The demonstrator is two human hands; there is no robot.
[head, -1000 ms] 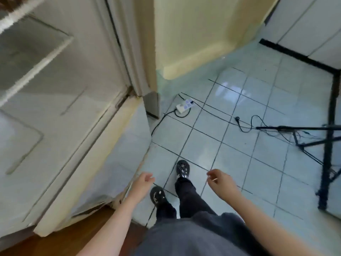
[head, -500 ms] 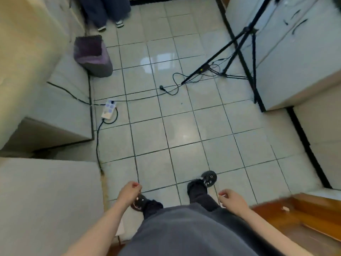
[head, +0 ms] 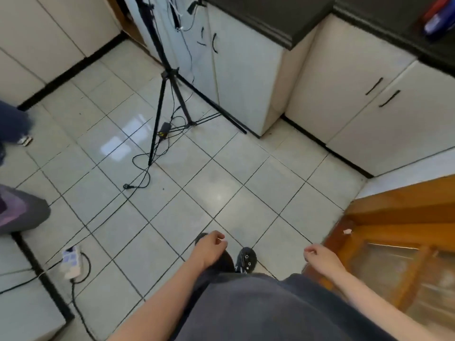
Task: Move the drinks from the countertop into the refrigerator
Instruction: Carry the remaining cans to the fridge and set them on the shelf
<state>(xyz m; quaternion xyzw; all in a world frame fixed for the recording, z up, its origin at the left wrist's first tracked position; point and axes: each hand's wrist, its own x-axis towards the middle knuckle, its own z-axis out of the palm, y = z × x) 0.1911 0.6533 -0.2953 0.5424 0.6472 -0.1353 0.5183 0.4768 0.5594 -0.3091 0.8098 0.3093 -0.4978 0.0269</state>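
Observation:
My left hand [head: 210,248] hangs in front of my body over the tiled floor, fingers loosely curled, holding nothing. My right hand [head: 321,257] hangs the same way near a wooden cabinet, empty. A dark countertop [head: 275,18] runs along the top right above white cabinets. At its far right edge lies a blurred red and blue item [head: 437,19]; I cannot tell what it is. The refrigerator is out of view.
A black tripod [head: 170,77] with trailing cables stands on the floor ahead. A white power strip [head: 70,262] lies at lower left. Another person's legs [head: 14,124] and a purple-lined bin [head: 19,212] are at the left. A wooden cabinet [head: 398,244] stands at right.
My view has swung right, away from the open refrigerator, across the floor toward the counter cabinets. Both hands stay low and empty.

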